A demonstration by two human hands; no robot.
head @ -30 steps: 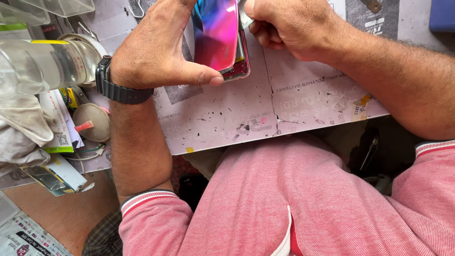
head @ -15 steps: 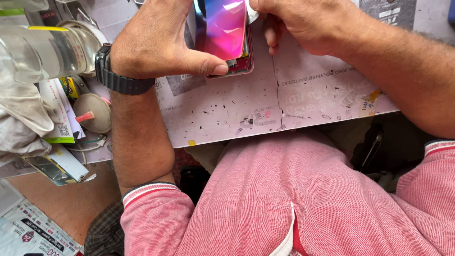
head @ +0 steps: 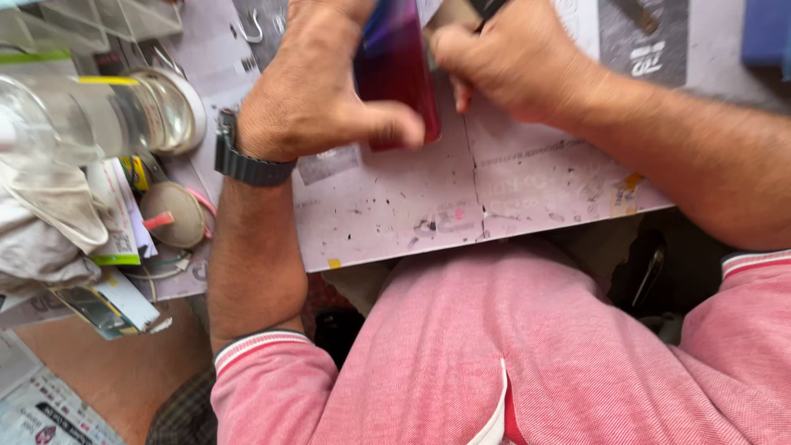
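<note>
Left hand [head: 309, 91] clamps the glossy red-purple phone [head: 400, 70] by its edges. Right hand [head: 511, 62] fists a dark tool at its side. Looks slick, thin, fragile: edges are safest.

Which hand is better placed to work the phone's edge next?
Probably right. The left hand grips the red-purple phone, thumb across it; the right hand sits at its edge, fingers curled, seemingly holding a dark tool.

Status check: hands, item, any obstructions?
Left hand grips glossy red-purple phone. Right hand closed at its right edge, contents unclear. Clear bottle lies left, apart.
</note>
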